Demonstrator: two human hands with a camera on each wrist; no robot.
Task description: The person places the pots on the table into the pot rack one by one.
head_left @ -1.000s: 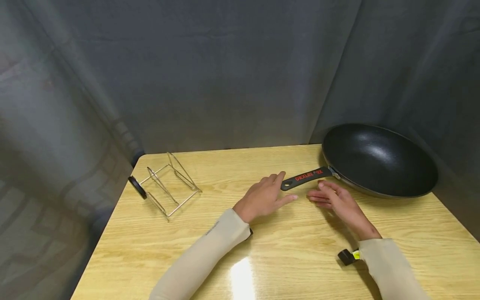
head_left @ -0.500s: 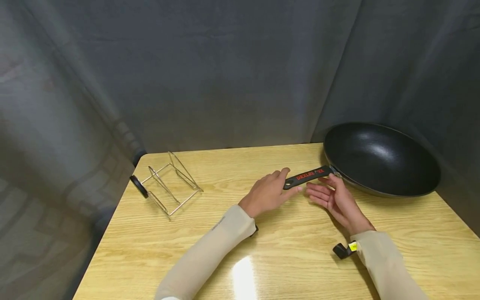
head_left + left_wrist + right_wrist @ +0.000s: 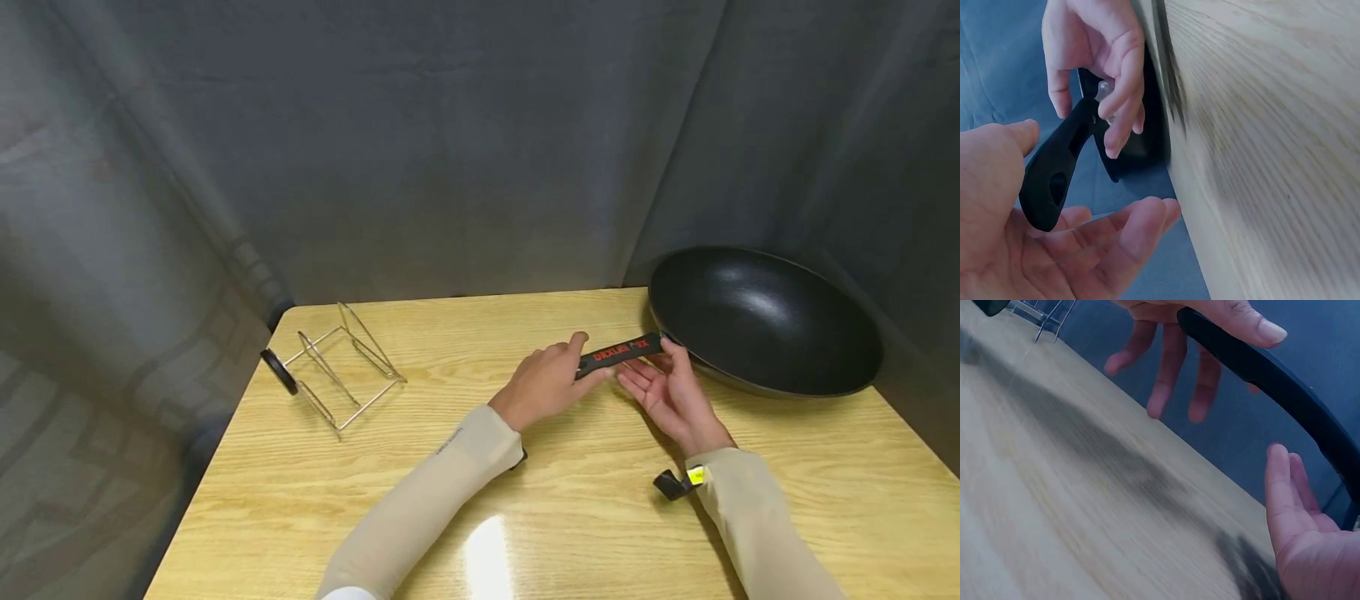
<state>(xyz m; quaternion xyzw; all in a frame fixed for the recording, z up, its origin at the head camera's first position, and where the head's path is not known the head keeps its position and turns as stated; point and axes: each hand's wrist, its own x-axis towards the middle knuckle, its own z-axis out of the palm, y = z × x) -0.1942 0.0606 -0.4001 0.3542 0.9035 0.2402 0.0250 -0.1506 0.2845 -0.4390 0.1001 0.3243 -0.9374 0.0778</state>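
A large black wok point(image 3: 765, 325) sits at the right back of the table, its black handle point(image 3: 621, 352) with red lettering pointing left. My left hand point(image 3: 543, 383) is at the handle's free end, thumb on the near side and index finger on the far side. In the right wrist view its other fingers hang spread below the handle point(image 3: 1266, 369). My right hand point(image 3: 675, 400) lies palm up under the handle close to the wok, thumb by the joint and fingers point(image 3: 1282, 487) extended. The left wrist view shows the handle's hole point(image 3: 1058, 184) between my loosely curved left fingers.
A wire rack point(image 3: 337, 375) with a black disc at one end stands on the left of the wooden table point(image 3: 585, 517). Grey curtains point(image 3: 450, 167) hang behind the table and at both sides. A small black device point(image 3: 675, 485) sits at my right wrist.
My left hand has moved right, bringing thumb and index finger to either side of the handle's end. My right hand has turned palm up beneath the handle. The wok has shifted slightly right.
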